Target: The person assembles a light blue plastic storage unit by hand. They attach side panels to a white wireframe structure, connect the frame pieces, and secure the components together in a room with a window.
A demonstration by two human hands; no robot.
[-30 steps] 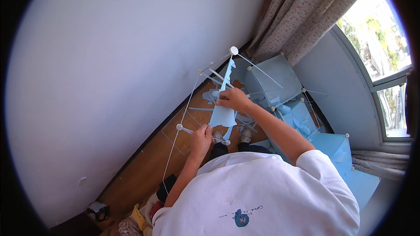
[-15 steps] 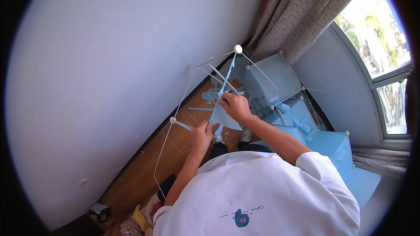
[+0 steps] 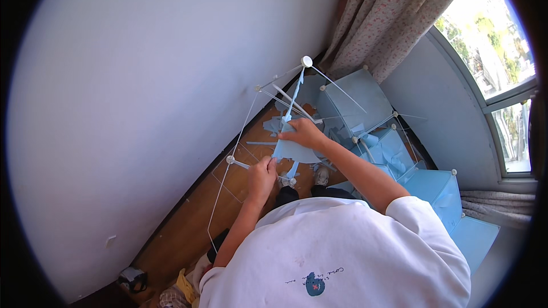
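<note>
A torn piece of pale blue plastic sheet [image 3: 298,152] is stretched between my two hands, beside a white wire rack frame [image 3: 245,120]. My left hand [image 3: 262,177] pinches the sheet's near left edge, next to the frame's bar. Farther off and to the right, my right hand [image 3: 303,133] grips the sheet's upper part, its fingers closed and partly hidden. Ragged blue strips [image 3: 296,94] cling to the bar that runs up to a round white connector [image 3: 306,61]. Another connector [image 3: 230,159] joins thin rods left of my left hand.
Blue plastic scraps [image 3: 272,126] litter the wooden floor [image 3: 191,217] past my hands. Blue-panelled storage cubes [image 3: 357,100] stand to the right, below a patterned curtain [image 3: 394,17] and a window. A white wall [image 3: 142,91] borders the left; cloths [image 3: 184,285] lie near lower left.
My right hand has shifted slightly left with the sheet, which now shows more of its face. The frame has tilted a little. Both hands keep their hold.
</note>
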